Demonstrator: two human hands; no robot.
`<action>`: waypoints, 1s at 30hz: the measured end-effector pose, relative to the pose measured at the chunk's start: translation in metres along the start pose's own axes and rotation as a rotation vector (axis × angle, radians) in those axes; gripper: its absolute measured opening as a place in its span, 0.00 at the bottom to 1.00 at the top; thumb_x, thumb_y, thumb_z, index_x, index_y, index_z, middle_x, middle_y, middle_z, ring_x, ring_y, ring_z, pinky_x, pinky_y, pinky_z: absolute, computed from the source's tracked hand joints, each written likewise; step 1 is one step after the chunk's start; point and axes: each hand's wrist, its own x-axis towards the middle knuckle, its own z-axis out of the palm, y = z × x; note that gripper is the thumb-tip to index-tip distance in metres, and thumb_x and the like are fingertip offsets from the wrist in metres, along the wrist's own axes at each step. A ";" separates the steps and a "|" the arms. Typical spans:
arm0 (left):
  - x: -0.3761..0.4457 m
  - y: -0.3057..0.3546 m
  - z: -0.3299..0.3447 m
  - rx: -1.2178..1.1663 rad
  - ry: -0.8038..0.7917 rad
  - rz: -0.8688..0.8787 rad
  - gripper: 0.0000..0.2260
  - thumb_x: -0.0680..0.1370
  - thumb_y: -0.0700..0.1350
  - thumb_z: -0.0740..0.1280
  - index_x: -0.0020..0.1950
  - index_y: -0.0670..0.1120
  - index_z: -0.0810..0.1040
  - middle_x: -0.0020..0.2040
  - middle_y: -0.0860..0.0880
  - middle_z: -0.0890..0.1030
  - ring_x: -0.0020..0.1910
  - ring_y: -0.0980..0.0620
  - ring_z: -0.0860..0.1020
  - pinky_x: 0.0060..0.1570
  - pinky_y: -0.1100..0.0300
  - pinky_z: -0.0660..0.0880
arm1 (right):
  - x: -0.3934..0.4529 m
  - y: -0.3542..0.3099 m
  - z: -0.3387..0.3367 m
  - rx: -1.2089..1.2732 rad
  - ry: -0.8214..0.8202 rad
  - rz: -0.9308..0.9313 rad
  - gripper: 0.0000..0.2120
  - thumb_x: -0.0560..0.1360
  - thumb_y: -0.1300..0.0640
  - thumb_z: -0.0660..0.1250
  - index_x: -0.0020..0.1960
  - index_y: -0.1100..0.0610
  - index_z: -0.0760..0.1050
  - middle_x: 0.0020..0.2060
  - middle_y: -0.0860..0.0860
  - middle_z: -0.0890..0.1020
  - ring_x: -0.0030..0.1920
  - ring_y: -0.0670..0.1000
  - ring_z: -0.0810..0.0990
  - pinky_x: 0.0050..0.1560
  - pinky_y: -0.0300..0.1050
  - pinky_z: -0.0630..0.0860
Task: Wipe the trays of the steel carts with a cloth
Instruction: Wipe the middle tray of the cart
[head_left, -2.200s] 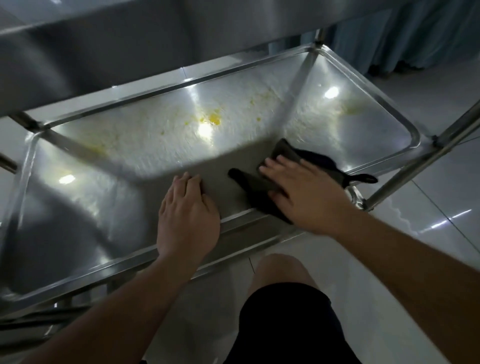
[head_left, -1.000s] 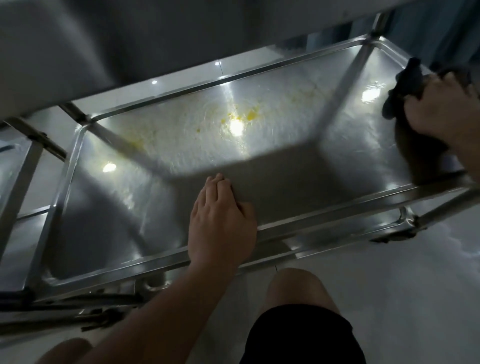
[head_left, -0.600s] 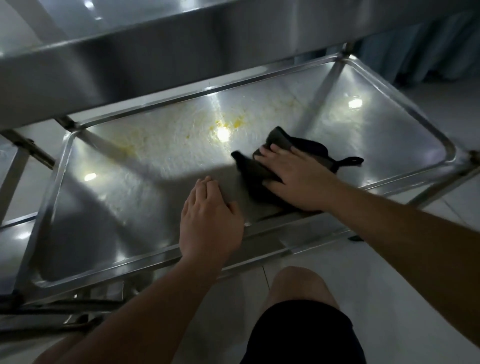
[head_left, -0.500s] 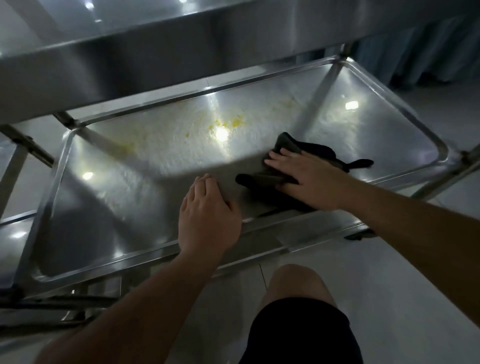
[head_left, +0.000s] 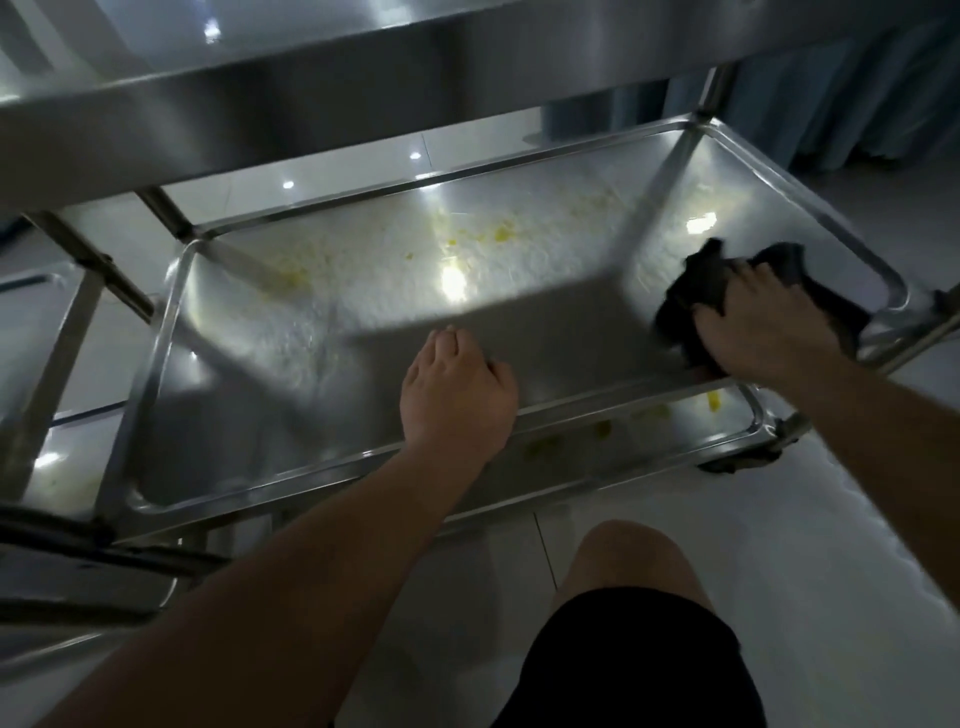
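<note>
A: What is seen, largest first?

B: A steel cart (head_left: 363, 98) is seen from above, its upper shelf overhanging a lower tray (head_left: 171, 312). Yellow smears (head_left: 498, 234) are spread over the tray floor, well beyond the fingertips of both hands.

A: And the hands?

B: The left hand (head_left: 457, 395) is laid palm down over the tray's near rim, fingers (head_left: 447, 345) loosely curled and nothing held. The right hand (head_left: 763, 322) is pressed on a dark cloth (head_left: 701, 286) at the tray's right end, fingers spread flat over it rather than closed around it.

A: Where is the cloth exactly?

B: It is bunched under and ahead of the right fingers, on the tray floor near the right rim, one tail trailing toward the corner post.
</note>
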 end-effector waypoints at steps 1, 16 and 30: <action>0.002 -0.003 -0.002 -0.018 -0.019 0.016 0.21 0.86 0.51 0.53 0.71 0.40 0.72 0.71 0.41 0.74 0.74 0.42 0.70 0.75 0.45 0.67 | -0.011 -0.022 0.004 0.006 0.015 -0.061 0.34 0.80 0.41 0.50 0.79 0.61 0.63 0.77 0.59 0.68 0.79 0.60 0.63 0.78 0.62 0.61; -0.058 -0.243 -0.084 0.016 0.171 -0.270 0.24 0.85 0.60 0.56 0.79 0.55 0.60 0.83 0.46 0.60 0.81 0.37 0.62 0.76 0.34 0.61 | -0.034 -0.100 0.005 0.155 -0.052 -0.010 0.28 0.83 0.44 0.55 0.81 0.52 0.61 0.80 0.54 0.64 0.81 0.58 0.60 0.79 0.63 0.58; -0.062 -0.246 -0.065 0.056 0.177 -0.297 0.28 0.86 0.57 0.51 0.84 0.44 0.61 0.83 0.42 0.62 0.83 0.44 0.58 0.81 0.46 0.54 | -0.104 -0.402 0.055 0.111 -0.168 -0.632 0.33 0.84 0.40 0.48 0.86 0.52 0.49 0.85 0.48 0.48 0.84 0.50 0.43 0.82 0.56 0.38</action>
